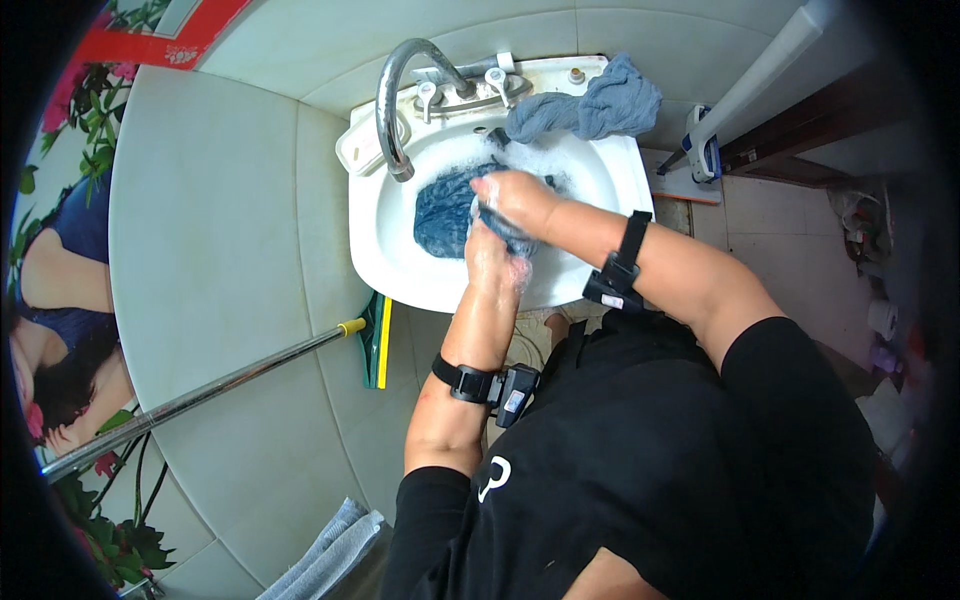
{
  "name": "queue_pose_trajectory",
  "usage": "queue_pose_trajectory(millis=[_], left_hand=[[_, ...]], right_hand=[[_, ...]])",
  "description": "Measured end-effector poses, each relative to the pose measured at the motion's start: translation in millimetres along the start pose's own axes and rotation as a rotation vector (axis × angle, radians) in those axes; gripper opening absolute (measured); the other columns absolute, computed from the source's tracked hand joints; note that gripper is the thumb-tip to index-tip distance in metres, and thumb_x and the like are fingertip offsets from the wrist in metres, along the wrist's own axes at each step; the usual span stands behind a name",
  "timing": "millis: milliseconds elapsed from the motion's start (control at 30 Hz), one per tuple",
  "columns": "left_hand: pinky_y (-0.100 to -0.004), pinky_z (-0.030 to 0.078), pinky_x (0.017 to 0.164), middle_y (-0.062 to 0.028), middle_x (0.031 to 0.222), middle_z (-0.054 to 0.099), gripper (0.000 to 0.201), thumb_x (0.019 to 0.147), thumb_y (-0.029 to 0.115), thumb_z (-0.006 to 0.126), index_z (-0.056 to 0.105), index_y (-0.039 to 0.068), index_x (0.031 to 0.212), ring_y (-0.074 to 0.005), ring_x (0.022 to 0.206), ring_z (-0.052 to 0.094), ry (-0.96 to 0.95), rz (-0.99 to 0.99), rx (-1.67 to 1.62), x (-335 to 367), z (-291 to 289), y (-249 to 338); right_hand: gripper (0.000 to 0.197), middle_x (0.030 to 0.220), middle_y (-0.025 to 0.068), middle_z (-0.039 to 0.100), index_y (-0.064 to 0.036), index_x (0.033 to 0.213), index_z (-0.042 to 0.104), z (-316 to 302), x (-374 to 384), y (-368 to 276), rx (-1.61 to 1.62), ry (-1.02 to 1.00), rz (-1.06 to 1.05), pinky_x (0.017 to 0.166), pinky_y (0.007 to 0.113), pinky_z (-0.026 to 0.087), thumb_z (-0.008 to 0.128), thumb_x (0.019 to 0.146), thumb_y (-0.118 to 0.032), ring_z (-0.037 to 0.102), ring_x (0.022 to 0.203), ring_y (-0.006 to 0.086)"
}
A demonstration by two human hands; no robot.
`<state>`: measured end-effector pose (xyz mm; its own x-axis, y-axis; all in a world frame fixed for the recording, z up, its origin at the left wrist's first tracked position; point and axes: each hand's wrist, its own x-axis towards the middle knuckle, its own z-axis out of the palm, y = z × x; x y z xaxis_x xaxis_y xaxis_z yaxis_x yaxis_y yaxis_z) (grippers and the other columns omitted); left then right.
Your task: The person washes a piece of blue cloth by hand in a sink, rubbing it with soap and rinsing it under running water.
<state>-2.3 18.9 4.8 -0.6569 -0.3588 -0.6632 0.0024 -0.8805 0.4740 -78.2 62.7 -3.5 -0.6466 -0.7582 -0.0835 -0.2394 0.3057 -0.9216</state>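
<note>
A dark blue wet cloth (442,218) lies bunched in the white washbasin (430,288), with soap suds around it. Both of my hands meet over the basin. My left hand (490,252) is closed around a part of the cloth on the near side. Just above it, my right hand (515,198) reaches in from the right, wet and foamy, its fingers closed on the same cloth. Motion blurs the stretch of cloth between the hands. Suds and the hands hide part of the fabric.
A curved chrome faucet (388,115) arches over the basin's left side, near two white tap handles. A grey-blue cloth (615,102) drapes over the back right rim. Left of the basin leans a green-and-yellow squeegee (376,340) on a metal pole. Grey towels (335,550) hang at lower left.
</note>
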Motion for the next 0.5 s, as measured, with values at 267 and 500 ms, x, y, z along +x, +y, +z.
queue_pose_trajectory(millis=[267,500], left_hand=[[-0.041,0.042,0.081,-0.0139,0.098,0.053,0.037,0.087,0.032,0.035,0.045,0.001,0.104,-0.0291,0.089,0.052,0.338,-0.011,0.023,0,13,7],[-0.0386,0.043,0.084,-0.0131,0.109,0.046,0.028,0.09,0.023,0.029,0.038,0.003,0.107,-0.0235,0.096,0.051,0.06,0.052,-0.196,17,-9,18]], right_hand=[[0.037,0.074,0.0157,0.06,0.0004,0.081,0.058,1,8,13,0.386,-0.058,0.303,0.062,0.037,0.045,0.04,0.084,-0.032,0.057,0.062,0.025],[0.058,0.124,0.0161,0.031,-0.0043,0.124,0.027,-24,-10,-14,0.49,-0.115,0.092,0.095,0.031,0.027,0.047,0.082,-0.039,0.03,0.116,0.0291]])
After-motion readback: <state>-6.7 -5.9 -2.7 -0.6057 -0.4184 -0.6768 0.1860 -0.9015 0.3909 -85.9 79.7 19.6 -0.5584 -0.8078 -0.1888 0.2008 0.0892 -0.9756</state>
